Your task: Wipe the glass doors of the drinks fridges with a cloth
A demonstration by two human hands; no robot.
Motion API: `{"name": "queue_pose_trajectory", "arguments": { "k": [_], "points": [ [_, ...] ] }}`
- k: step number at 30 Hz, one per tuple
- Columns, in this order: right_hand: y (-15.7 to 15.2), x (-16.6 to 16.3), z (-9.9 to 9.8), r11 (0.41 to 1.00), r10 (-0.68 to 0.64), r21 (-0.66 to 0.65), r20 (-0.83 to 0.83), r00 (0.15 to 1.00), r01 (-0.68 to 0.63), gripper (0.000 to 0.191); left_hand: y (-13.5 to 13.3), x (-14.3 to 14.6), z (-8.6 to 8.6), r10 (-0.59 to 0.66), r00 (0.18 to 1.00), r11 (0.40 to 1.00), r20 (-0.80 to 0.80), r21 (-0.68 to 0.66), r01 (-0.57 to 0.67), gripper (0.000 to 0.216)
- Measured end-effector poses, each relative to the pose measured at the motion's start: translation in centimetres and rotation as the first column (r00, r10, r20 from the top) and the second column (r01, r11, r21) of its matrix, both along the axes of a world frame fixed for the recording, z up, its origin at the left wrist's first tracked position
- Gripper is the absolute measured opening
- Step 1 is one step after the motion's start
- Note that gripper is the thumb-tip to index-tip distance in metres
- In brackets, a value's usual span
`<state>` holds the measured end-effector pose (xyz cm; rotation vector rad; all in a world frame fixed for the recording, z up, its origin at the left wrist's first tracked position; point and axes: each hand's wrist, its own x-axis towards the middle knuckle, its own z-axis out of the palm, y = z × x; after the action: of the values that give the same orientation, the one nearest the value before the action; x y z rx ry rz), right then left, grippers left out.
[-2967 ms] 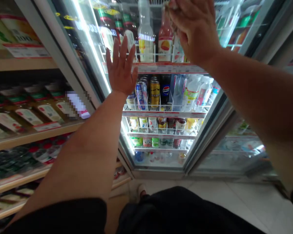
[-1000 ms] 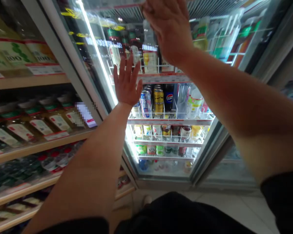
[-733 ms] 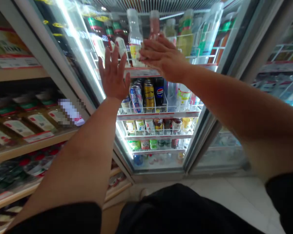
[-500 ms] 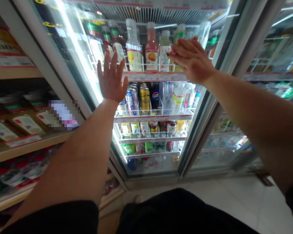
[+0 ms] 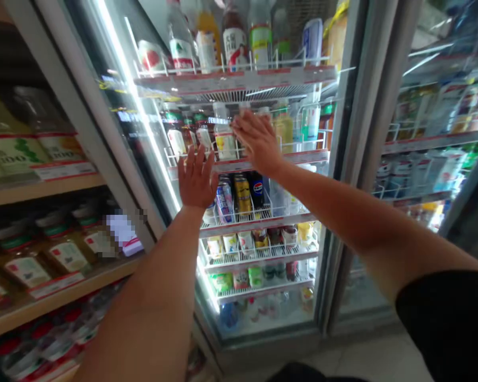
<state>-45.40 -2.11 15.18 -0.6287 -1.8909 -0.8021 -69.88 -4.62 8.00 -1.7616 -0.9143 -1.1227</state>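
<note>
- Right hand [image 5: 258,142]: hides most of a bottle [image 5: 245,106]; its palm is out of sight.
- Left hand [image 5: 197,180]: cannot tell if it touches anything.
- Sleeve [image 5: 446,318]: cut off at right.
- Red-capped bottles [image 5: 56,346]: blurred.

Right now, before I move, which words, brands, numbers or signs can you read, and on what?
"100": green-pictured label of the upper-left shelf bottle.
"100": label of the bottle beside it.
Too small or blurred: lettering on the dark-blue drink, the gold can, other labels, the price tags, reflections on the glass door.
</note>
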Motion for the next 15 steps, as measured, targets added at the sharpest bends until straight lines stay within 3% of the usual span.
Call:
{"name": "queue_pose_trajectory", "arguments": {
  "k": [3, 7, 11, 15],
  "points": [
    [-0.8, -0.2, -3.8, 0.999, 0.04, -0.006, 0.23, 0.972, -0.04, 0.053, 0.0, 0.0, 0.1, -0.003, 1.0, 1.0, -0.002, 0.025, 0.003, 0.057],
    [-1.6, 3.7, -6.6, 0.997, 0.08, -0.042, 0.458, 0.886, -0.068, 0.048, -0.2, 0.1, 0.2, -0.039, 0.999, 0.999, 0.038, -0.014, 0.039, 0.058],
    [-2.0, 8.7, -5.8, 1.0, -0.005, -0.023, 0.418, 0.908, 0.016, 0.049, -0.3, 0.2, 0.2, -0.046, 0.998, 0.999, 0.035, -0.019, 0.047, 0.058],
    [-1.7, 11.1, -3.9, 0.995, -0.093, -0.011, 0.191, 0.977, 0.097, 0.047, -0.4, 0.3, 0.2, -0.059, 0.997, 0.998, 0.053, -0.03, 0.061, 0.058]
  ]
}}
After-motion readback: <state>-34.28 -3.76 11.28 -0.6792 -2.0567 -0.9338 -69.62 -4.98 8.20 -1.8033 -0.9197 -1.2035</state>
